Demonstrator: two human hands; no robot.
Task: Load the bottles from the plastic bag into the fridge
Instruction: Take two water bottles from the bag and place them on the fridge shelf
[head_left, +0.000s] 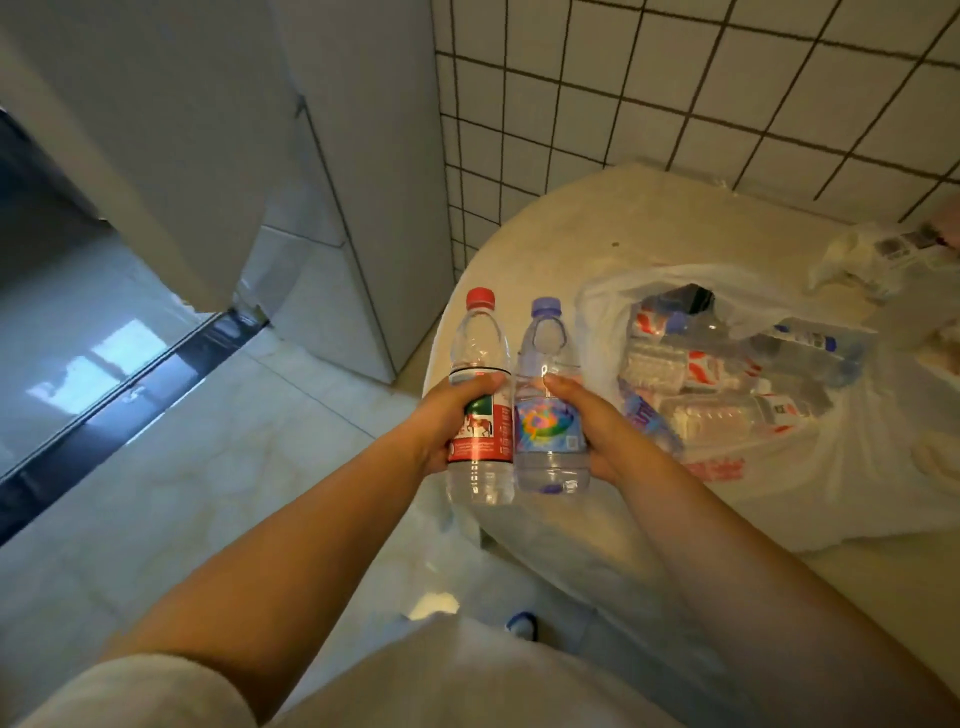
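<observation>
Fingers (480, 383) of the left hand (447, 423) are curled round the red-capped bottle (480, 410), clamped on its red label; those of the right hand (597, 423) are wrapped round the purple-capped bottle (548, 395) at its coloured label. Both bottles are held upright, side by side and touching, over the near left edge of the table (571, 234). Just beyond and to the right of the hands, a plastic bag (857, 457) is seen lying open on the table, near its right side, with several more bottles (717, 364) lying inside it on their sides. A crumpled white bag (852, 254) is seen further back, by the far right edge, against the tiled wall (675, 104). Past the table's left edge, at the far left, the fridge (182, 130) is seen standing on the pale floor (208, 441), its grey doors closed.
</observation>
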